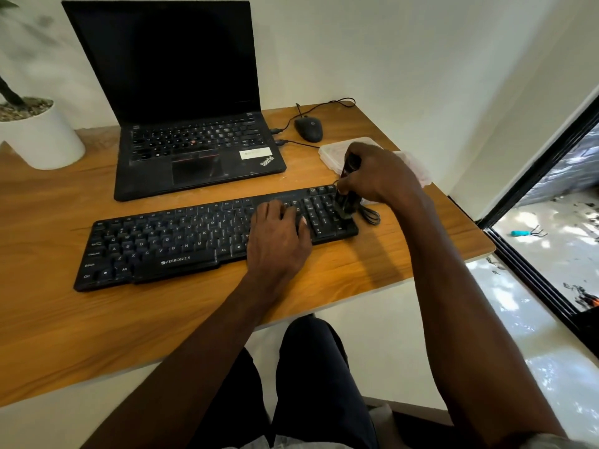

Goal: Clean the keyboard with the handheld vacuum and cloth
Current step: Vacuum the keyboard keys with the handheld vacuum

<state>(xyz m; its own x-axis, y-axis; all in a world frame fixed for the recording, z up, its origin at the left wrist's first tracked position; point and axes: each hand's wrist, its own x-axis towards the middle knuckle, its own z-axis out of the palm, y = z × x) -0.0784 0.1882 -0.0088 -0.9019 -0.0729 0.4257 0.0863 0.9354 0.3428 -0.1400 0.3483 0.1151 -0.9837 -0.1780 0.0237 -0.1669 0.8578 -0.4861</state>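
Observation:
A black Zebronics keyboard (168, 241) lies across the wooden desk (97, 319). My right hand (379, 175) grips a small black handheld vacuum (346, 202) held upright, its nozzle down on the number pad at the keyboard's right end. My left hand (275, 238) rests flat on the keys just left of the number pad, fingers spread. A pale cloth (418, 166) lies behind my right hand at the desk's right side, partly hidden by it.
An open black laptop (194, 150) stands behind the keyboard, with a wired mouse (308, 128) to its right. A clear plastic box (334, 153) sits by the cloth. A white plant pot (42, 137) stands at far left. The keyboard's coiled cable (371, 215) lies at its right end.

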